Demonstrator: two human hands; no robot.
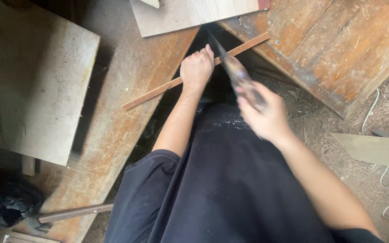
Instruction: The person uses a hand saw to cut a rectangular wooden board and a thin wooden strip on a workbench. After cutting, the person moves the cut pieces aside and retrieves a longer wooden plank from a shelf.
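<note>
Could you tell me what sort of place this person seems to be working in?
Most likely a woodworking shop. The left hand steadies a thin wooden strip across worn plank benches, the right hand works a blurred handsaw, and sawdust covers the floor.

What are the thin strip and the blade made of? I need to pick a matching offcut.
The thin strip, held by the left hand, looks like bare reddish-brown wood, unfinished and matte. The saw blade in the right hand looks like dull grey metal, though motion blur leaves its finish unclear.
</note>
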